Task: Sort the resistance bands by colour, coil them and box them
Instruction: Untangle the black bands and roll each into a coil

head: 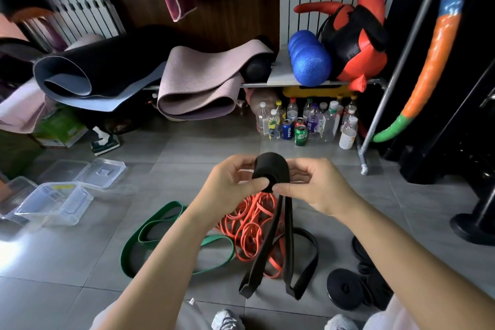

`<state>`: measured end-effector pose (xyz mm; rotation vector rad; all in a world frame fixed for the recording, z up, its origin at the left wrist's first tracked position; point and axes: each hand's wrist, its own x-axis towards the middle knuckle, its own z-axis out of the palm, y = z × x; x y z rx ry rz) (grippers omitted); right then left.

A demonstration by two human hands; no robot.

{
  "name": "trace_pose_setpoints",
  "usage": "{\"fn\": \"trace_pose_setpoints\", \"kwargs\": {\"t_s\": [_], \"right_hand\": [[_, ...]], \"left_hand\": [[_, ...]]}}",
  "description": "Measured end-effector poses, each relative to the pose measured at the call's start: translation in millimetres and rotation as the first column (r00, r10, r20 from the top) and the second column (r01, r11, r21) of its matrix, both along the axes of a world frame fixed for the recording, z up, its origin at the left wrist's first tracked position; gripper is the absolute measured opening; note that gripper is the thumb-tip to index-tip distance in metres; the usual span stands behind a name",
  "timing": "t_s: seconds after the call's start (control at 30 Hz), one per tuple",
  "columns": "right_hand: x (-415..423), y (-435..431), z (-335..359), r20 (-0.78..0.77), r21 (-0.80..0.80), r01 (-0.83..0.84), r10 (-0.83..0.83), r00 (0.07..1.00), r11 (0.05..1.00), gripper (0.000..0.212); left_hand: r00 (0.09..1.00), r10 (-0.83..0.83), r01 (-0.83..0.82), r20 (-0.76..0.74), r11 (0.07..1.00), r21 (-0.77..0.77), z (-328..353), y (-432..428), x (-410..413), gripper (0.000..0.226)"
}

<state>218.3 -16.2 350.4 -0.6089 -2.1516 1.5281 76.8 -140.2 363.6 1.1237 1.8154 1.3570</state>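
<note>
1. Black resistance band [271,171], half rolled into a coil, is held above the orange bands [249,228]; its loose tail hangs down over them.
2. Left hand [230,182] and right hand [316,185] each keep a narrow grip, pinching the coil's sides.
3. Green band [150,233] lies on the floor just left of the orange bands.
4. Clear plastic boxes [53,201] sit farther left of them; coiled black bands [348,286] lie to their right.

blue can [287,129]: "PEPSI" | green can [300,135]: lettering unreadable | bottle labels: too small
</note>
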Motion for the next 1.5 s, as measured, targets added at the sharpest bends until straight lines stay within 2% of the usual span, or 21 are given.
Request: {"fn": "trace_pose_setpoints", "kwargs": {"t_s": [0.1, 0.17, 0.27, 0.4, 0.5, 0.6, 0.67, 0.77, 0.87, 0.9, 0.93, 1.0, 1.03, 1.07, 1.1, 1.13, 1.17, 1.23, 1.3, 1.43, 1.5], "right_hand": [[-1.1, -0.5, -4.5, 0.145, 0.148, -0.055, 0.034, 0.989, 0.987, 0.039], [-2.1, -3.8, -7.1, 0.211, 0.217, -0.108, 0.062, 0.976, 0.97, 0.037], [-3.4, -4.7, -5.9, 0.208, 0.214, -0.112, 0.067, 0.976, 0.97, 0.038], [-0.5, 3.4, 2.5, 0.15, 0.13, -0.052, 0.032, 0.988, 0.99, 0.039], [1.1, 5.9, 4.5, 0.086, 0.061, -0.04, 0.034, 0.996, 0.997, 0.045], [-1.1, 4.6, 1.7, -0.068, -0.065, -0.006, 0.001, 0.998, 0.998, 0.045], [-3.0, 3.0, 0.9, -0.137, -0.101, 0.0, -0.014, 0.99, 0.995, 0.042], [-2.8, 1.9, 0.5, -0.18, -0.072, 0.027, -0.039, 0.983, 0.997, 0.038], [-1.3, 2.3, 0.5, -0.155, -0.026, 0.051, -0.055, 0.986, 0.998, 0.038], [-0.6, 2.9, 0.6, -0.133, -0.004, 0.054, -0.054, 0.99, 0.999, 0.037], [0.3, 3.5, 1.5, -0.109, 0.017, 0.056, -0.054, 0.993, 0.998, 0.035], [2.5, 6.0, 4.3, -0.042, 0.095, 0.064, -0.06, 0.997, 0.993, 0.034], [3.6, 7.6, 5.0, 0.024, 0.191, 0.068, -0.074, 0.997, 0.979, 0.036], [4.3, 8.1, 5.0, 0.107, 0.316, 0.053, -0.091, 0.99, 0.947, 0.04], [4.2, 7.0, 4.3, 0.183, 0.431, 0.01, -0.098, 0.978, 0.902, 0.043], [3.1, 4.5, 3.5, 0.24, 0.504, -0.051, -0.083, 0.967, 0.862, 0.043], [1.9, 1.5, 2.0, 0.273, 0.526, -0.103, -0.053, 0.961, 0.844, 0.04], [0.0, -3.4, 0.4, 0.277, 0.497, -0.14, -0.004, 0.961, 0.856, 0.035], [-1.3, -3.3, 2.3, 0.253, 0.459, -0.128, 0.009, 0.968, 0.879, 0.034], [2.8, 3.7, 8.5, 0.188, 0.353, -0.101, 0.036, 0.982, 0.93, 0.059], [5.7, 6.7, 9.4, 0.183, 0.311, -0.083, 0.026, 0.983, 0.947, 0.063]], "left_hand": [[0.954, -0.115, 0.072, -0.275, 0.984, -0.162, -1.6, -1.5, 1.5, 0.063], [0.932, -0.163, 0.1, -0.325, 0.974, -0.202, -4.0, -0.9, 2.8, 0.052], [0.95, -0.117, 0.07, -0.289, 0.983, -0.169, -3.1, 0.6, 0.4, 0.035], [0.997, 0.008, -0.009, -0.083, 1.0, -0.014, -1.9, 0.8, -0.7, 0.037], [0.98, 0.04, -0.067, 0.194, 0.988, 0.137, -0.1, -1.8, -1.6, 0.033], [0.865, -0.043, -0.088, 0.5, 0.968, 0.235, 1.3, -1.0, 4.6, 0.036], [0.776, -0.098, -0.092, 0.623, 0.96, 0.265, -0.1, 1.7, 10.8, 0.04], [0.675, -0.131, -0.095, 0.726, 0.961, 0.261, -3.0, 4.0, 12.8, 0.04], [0.664, -0.086, -0.084, 0.743, 0.979, 0.188, -2.8, 4.4, 12.6, 0.042], [0.711, -0.06, -0.069, 0.701, 0.986, 0.154, -3.2, 4.9, 12.1, 0.042], [0.807, -0.028, -0.049, 0.59, 0.992, 0.115, -2.6, 5.1, 11.5, 0.04], [0.994, 0.062, -0.064, 0.091, 0.998, 0.016, -0.9, 4.1, 7.6, 0.041], [0.971, 0.092, -0.1, -0.219, 0.995, -0.023, -1.2, 2.8, 4.7, 0.05], [0.874, 0.083, -0.119, -0.478, 0.992, -0.046, -1.8, 1.3, 2.8, 0.06], [0.761, 0.041, -0.102, -0.648, 0.993, -0.058, -2.7, 0.2, 2.9, 0.065], [0.677, -0.02, -0.06, -0.736, 0.995, -0.082, -4.9, -0.5, 4.7, 0.066], [0.639, -0.084, -0.018, -0.765, 0.992, -0.124, -8.4, -0.2, 6.7, 0.063], [0.649, -0.15, 0.012, -0.746, 0.982, -0.187, -12.6, 1.7, 11.7, 0.052], [0.712, -0.118, -0.012, -0.692, 0.983, -0.181, -11.3, 3.6, 12.7, 0.044], [0.897, 0.025, -0.075, -0.441, 0.993, -0.095, -2.3, 3.5, 8.0, 0.039], [0.936, 0.063, -0.091, -0.346, 0.994, -0.067, 0.3, 1.3, 5.6, 0.04]]}}
